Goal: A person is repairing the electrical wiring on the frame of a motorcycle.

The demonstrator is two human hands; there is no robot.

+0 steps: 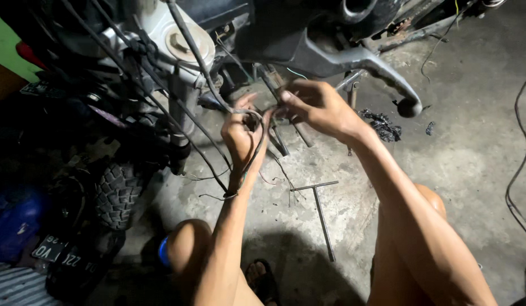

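Note:
I crouch in front of a stripped motorcycle on a concrete floor. My left hand is closed around a bundle of black wires that hangs down past my wrist. Close to its right, my right hand pinches the upper end of the same wire bundle between thumb and fingers. Both hands are just below the bike's steering head and a grey brake lever. The wire ends between my fingers are too small to make out.
A metal T-handle wrench lies on the floor between my knees. The knobby front tyre is at the left, with a number plate below it. Black scraps and a loose cable lie at the right.

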